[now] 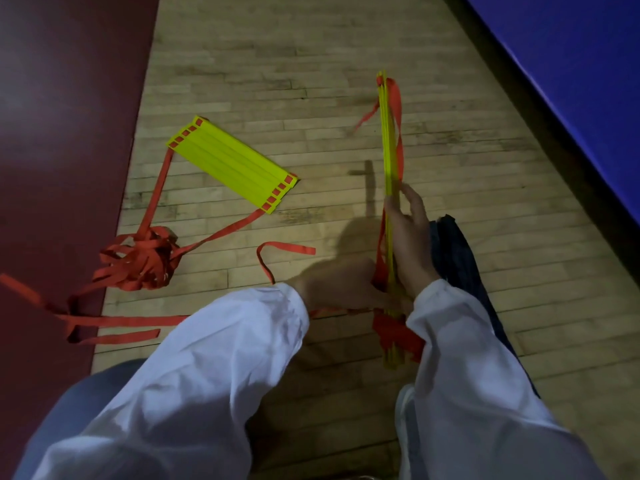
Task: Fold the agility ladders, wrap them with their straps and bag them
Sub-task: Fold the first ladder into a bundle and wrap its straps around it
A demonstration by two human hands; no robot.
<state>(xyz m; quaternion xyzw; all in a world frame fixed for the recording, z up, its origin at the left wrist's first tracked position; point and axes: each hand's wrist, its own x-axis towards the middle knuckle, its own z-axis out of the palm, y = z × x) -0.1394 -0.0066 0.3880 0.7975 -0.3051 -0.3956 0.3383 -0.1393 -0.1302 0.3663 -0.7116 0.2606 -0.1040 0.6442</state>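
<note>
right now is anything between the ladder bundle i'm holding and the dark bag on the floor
Nothing visible does: the dark bag lies right beside the right hand that grips the ladder bundle.

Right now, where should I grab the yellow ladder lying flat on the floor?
Probably the middle of the flat rung stack, coming from its near long edge. The rungs lie fanned like stairs, so a mid-length pinch gathers them all, and the red straps trail off both short ends, leaving the middle free.
</note>
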